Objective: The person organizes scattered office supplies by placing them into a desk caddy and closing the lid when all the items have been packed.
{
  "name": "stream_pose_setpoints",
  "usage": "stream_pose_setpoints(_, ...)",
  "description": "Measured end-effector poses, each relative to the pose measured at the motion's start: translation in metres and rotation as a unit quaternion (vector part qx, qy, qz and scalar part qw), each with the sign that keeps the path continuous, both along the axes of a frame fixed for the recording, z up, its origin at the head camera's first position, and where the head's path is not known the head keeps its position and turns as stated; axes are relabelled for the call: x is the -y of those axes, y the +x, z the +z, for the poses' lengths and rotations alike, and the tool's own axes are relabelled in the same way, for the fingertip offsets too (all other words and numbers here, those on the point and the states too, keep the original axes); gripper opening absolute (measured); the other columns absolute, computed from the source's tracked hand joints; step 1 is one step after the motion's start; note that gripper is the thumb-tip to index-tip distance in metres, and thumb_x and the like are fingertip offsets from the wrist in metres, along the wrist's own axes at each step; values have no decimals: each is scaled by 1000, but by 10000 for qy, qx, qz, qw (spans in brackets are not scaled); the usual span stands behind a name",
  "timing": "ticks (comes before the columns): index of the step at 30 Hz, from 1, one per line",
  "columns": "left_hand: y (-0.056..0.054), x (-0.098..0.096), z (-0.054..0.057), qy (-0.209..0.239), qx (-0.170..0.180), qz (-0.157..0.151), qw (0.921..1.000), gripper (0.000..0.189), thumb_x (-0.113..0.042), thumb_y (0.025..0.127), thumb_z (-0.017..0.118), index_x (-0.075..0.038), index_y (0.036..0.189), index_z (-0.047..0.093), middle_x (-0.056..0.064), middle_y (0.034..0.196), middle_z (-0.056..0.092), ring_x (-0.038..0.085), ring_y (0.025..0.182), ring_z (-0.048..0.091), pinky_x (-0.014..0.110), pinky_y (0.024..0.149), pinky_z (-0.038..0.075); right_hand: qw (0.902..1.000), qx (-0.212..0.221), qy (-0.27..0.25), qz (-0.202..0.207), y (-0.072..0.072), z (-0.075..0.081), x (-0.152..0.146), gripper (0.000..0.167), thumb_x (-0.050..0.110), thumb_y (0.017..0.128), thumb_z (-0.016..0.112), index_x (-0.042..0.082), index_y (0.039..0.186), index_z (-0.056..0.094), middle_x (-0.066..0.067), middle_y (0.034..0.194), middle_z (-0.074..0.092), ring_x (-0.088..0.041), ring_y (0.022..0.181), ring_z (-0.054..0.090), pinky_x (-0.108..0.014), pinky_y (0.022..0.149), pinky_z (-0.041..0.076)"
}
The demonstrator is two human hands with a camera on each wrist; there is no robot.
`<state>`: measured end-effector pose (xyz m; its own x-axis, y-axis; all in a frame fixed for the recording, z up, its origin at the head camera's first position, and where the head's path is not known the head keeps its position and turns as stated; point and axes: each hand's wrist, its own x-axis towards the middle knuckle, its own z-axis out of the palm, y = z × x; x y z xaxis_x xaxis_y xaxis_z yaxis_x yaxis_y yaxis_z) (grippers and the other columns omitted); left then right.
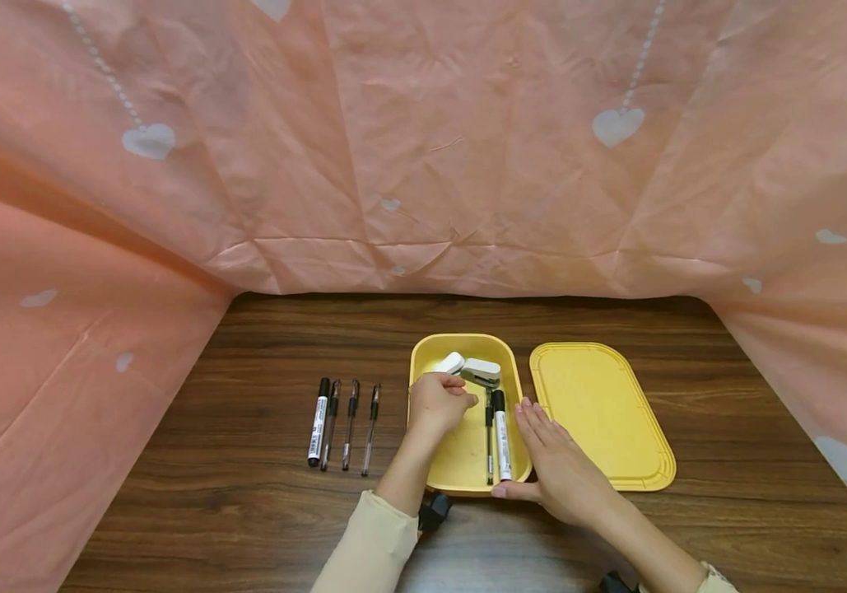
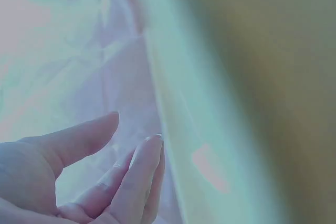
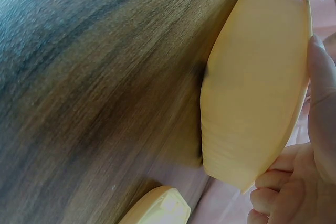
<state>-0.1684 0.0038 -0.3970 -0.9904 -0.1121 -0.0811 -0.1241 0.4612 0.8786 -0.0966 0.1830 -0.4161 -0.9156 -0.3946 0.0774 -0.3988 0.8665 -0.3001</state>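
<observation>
Resting on the table [image 1: 245, 527], the box [image 1: 460, 468] sits beside its lid [image 1: 601, 416], open for access. The right hand [image 1: 560, 471] likely steadies it, fingers together along the rim [image 1: 516, 368], thumb apart. The left hand [image 1: 439, 403] (apparently empty; its wrist view blurs) hovers near two staplers [image 1: 481, 371], thumb and fingers apart. Inside, a marker [image 1: 502, 441] and pen [image 1: 490, 445] lie lengthwise, probably saving space.

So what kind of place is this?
Probably a little desk space curtained off for tidying or filming. Peach cloth with white hearts hangs around a dark wooden table, and an open yellow box with a marker inside sits on it.
</observation>
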Motion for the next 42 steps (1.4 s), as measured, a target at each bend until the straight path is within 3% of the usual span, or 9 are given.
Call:
stream_pose_setpoints(14,10,20,52,656,-624,-79,9959,25,-15,76,79,-7,100,74,5,87,74,13,78,70,24,66,54,10000,-66,-5,31,0,0,-1,104,63,77,66,-9,145,33,-27,154,29,-43,143,29,-57,112,31)
stream_pose_setpoints(27,18,41,98,598,-1316,27,9895,23,-16,78,79,-11,100,75,4,91,75,16,84,71,27,70,55,10000,-85,-2,37,-3,-3,-4,107,67,77,63,-9,146,32,-28,154,29,-42,143,29,-58,111,31)
stream_pose_setpoints(32,20,49,108,645,-1372,128,9884,25,-18,78,80,-13,102,74,2,92,75,13,86,72,26,70,55,10000,-68,-6,26,-3,-3,-6,108,68,77,63,-9,146,32,-28,153,29,-43,143,29,-58,111,31)
stream_pose_setpoints(42,19,73,114,489,-1466,403,9872,25,-21,80,78,-13,103,74,3,95,76,15,88,73,32,77,57,10000,-17,-80,27,-4,-6,-6,107,64,77,66,-9,146,31,-29,153,29,-43,143,28,-58,112,30)
